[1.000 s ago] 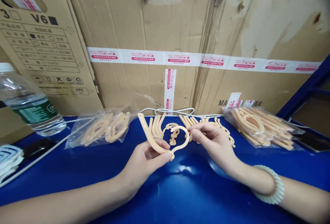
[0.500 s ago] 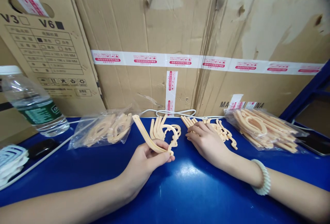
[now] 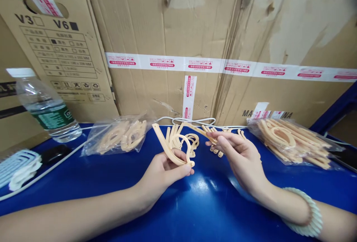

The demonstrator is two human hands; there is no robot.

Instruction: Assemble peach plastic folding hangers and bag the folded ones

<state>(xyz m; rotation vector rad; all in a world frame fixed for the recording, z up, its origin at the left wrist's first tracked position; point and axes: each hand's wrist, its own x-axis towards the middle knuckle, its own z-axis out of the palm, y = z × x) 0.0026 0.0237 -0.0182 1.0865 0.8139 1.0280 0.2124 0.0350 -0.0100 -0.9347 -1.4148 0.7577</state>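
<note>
My left hand [image 3: 167,171] is closed on a beige curved plastic piece [image 3: 162,139], gripped near its lower end between thumb and fingers. It has a long grooved arm tilting up to the left and a thin arc bending over on the right. My right hand [image 3: 241,154] pinches a slim beige plastic strip [image 3: 199,130], whose free end points left toward the curved piece, apart from my left hand. On the blue tabletop behind lie loose beige curved parts [image 3: 194,140], and more small parts [image 3: 216,152] are partly hidden by my right hand.
A clear bag [image 3: 93,138] of ring-shaped parts lies left, and another bag [image 3: 292,141] of long parts lies right. A water bottle [image 3: 51,112], a black object [image 3: 55,154] and a white cable [image 3: 69,155] are at left. Cardboard boxes [image 3: 156,97] stand along the back.
My right hand has lifted from the parts on the table, turned, and now holds a slim beige strip. My left hand keeps the curved piece; the view has shifted slightly left.
</note>
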